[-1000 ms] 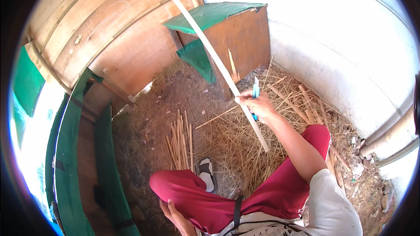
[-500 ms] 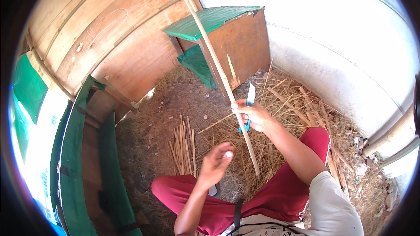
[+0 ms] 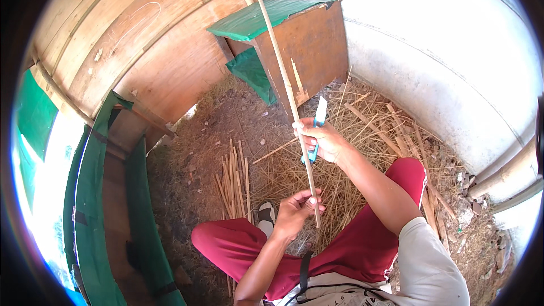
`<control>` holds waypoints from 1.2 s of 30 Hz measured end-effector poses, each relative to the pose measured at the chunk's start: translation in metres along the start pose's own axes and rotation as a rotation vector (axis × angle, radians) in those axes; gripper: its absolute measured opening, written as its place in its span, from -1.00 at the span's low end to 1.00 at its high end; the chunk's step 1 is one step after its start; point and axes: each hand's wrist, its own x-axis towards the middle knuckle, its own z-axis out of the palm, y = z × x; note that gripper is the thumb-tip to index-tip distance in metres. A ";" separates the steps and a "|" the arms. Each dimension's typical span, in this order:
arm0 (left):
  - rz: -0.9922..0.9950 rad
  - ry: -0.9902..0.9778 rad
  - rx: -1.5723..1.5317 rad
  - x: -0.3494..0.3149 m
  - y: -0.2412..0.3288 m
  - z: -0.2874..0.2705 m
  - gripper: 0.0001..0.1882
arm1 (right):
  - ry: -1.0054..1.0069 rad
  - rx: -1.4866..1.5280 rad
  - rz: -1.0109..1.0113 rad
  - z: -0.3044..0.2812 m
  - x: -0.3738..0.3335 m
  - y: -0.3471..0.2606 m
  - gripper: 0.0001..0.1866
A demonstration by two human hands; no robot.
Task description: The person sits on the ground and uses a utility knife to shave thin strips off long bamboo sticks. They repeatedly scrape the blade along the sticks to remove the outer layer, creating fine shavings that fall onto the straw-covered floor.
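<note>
A long, thin bamboo strip (image 3: 277, 52) slants up and away in front of me. My left hand (image 3: 293, 213) is closed on it near its lower end, thumb and fingers pinching it. Farther up, my right hand (image 3: 326, 140) grips the same strip between thumb and fingers. That hand also holds a blue box cutter (image 3: 319, 114), its pale blade pointing up and away from me. The knife's handle is partly hidden by the fingers.
Cut strips (image 3: 231, 178) lie bundled on the dirt floor left of my hands. Shavings (image 3: 357, 130) are heaped beneath and to the right. Ahead stands a brown wooden box (image 3: 317, 45) with a green top; a green-covered bench (image 3: 93, 221) is at the left.
My left hand has moved right and up and now pinches the strip's lower part. The strip's lower end has shifted left, while my right hand keeps the strip and knife.
</note>
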 end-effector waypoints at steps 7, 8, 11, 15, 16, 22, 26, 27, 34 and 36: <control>0.026 0.137 -0.043 0.000 -0.005 -0.003 -0.66 | -0.038 -0.044 -0.030 -0.002 -0.001 -0.001 -0.63; 0.030 0.154 -0.040 0.001 -0.005 -0.003 -0.67 | -0.038 -0.064 -0.021 -0.002 -0.001 -0.002 -0.64; 0.035 0.201 -0.049 0.004 -0.009 -0.003 -0.72 | -0.041 -0.111 0.001 0.001 -0.004 -0.006 -0.63; 0.055 0.228 -0.087 0.006 -0.013 -0.003 -0.80 | -0.063 -0.119 0.012 0.001 -0.004 -0.008 -0.61; 0.053 0.239 -0.092 0.006 -0.013 -0.003 -0.81 | -0.067 -0.115 0.017 0.002 -0.004 -0.008 -0.61; 0.077 0.294 -0.090 -0.003 -0.007 -0.002 -0.86 | -0.094 -0.201 -0.005 0.001 -0.004 -0.008 -0.63; 0.050 0.347 0.000 -0.024 -0.011 -0.013 -0.85 | 0.076 -0.325 -0.082 0.002 -0.004 -0.014 -0.60; 0.046 0.367 0.037 -0.032 -0.013 -0.018 -0.84 | 0.096 -0.345 -0.109 0.003 -0.004 -0.018 -0.59; -0.050 0.351 0.186 -0.089 -0.025 -0.031 -0.83 | 0.156 -0.394 -0.196 0.001 -0.005 -0.014 -0.66; -0.053 0.278 0.260 -0.097 -0.034 -0.039 -0.80 | 0.170 -0.403 -0.196 0.002 -0.006 -0.011 -0.69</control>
